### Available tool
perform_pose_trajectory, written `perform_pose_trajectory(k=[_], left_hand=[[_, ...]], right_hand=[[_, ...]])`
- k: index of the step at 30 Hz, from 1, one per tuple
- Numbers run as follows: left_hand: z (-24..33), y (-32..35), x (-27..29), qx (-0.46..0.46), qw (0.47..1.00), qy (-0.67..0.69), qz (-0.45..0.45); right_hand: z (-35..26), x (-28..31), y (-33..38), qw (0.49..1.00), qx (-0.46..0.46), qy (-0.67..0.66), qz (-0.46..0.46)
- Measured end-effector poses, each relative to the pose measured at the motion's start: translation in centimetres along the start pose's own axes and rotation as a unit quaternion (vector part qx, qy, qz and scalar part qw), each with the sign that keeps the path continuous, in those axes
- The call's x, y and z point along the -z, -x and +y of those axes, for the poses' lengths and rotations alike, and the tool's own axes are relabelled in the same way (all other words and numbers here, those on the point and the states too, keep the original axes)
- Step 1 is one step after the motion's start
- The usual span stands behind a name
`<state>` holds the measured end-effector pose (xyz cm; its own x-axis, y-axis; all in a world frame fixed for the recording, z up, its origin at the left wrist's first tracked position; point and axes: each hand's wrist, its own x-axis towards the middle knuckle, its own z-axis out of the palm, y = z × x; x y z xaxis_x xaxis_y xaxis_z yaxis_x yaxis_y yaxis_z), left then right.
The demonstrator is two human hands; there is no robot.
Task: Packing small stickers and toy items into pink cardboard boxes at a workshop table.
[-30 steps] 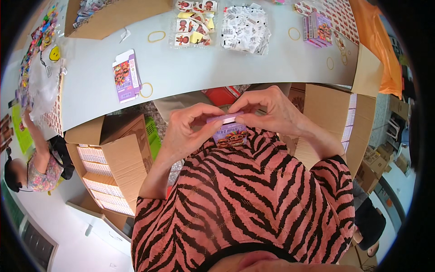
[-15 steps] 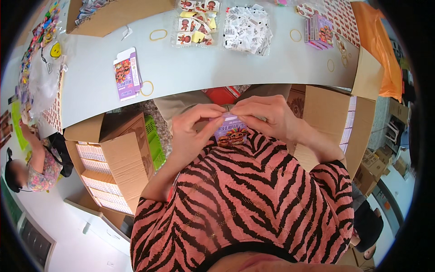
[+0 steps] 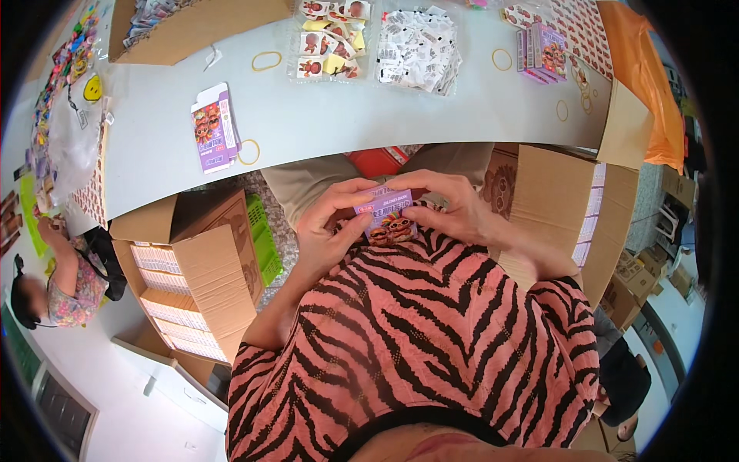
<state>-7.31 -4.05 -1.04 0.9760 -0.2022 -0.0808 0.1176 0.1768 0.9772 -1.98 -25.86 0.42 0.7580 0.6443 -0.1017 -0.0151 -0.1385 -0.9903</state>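
Observation:
Both hands hold a small purple printed carton (image 3: 391,218) close in front of my chest, below the table's near edge. My left hand (image 3: 329,221) is closed on its left side, thumb on the front and fingers along the top. On the right side, my right hand (image 3: 454,206) pinches it, thumb on the front face and fingers over the top edge. The carton's top end looks closed. A flattened purple carton (image 3: 213,131) lies on the table (image 3: 323,115) to the left, beside a rubber band (image 3: 249,152).
Bags of picture stickers (image 3: 331,42) and white packets (image 3: 419,50) lie at the back. Finished-looking purple boxes (image 3: 541,54) stand at the right. Open cardboard boxes (image 3: 208,277) flank me, the left one filled with cartons. Another person (image 3: 73,277) works at far left.
My fingers have moved from pinching the carton's top edge to gripping its sides. More of the front face shows, and its top flap is no longer raised.

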Motion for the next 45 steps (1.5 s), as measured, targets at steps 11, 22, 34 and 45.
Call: perform_pose_trajectory(k=[11,22,34,45], left_hand=[[4.7,-4.4,-0.5,-0.02,0.996,-0.039,0.084],[4.2,-5.3,-0.4,-0.016,0.996,-0.051,0.069],[2.1,-6.8,-0.9,-0.002,0.992,-0.124,-0.023],[2.5,-5.4,6.3,-0.064,0.959,-0.176,0.214]], right_hand=[[-1.2,8.2,-1.0,0.96,0.002,-0.005,0.281],[-3.2,10.2,-0.5,0.959,0.088,-0.006,0.271],[-1.0,2.3,-1.7,0.99,-0.013,-0.099,0.102],[-1.1,19.8,-0.2,0.88,-0.005,0.104,0.463]])
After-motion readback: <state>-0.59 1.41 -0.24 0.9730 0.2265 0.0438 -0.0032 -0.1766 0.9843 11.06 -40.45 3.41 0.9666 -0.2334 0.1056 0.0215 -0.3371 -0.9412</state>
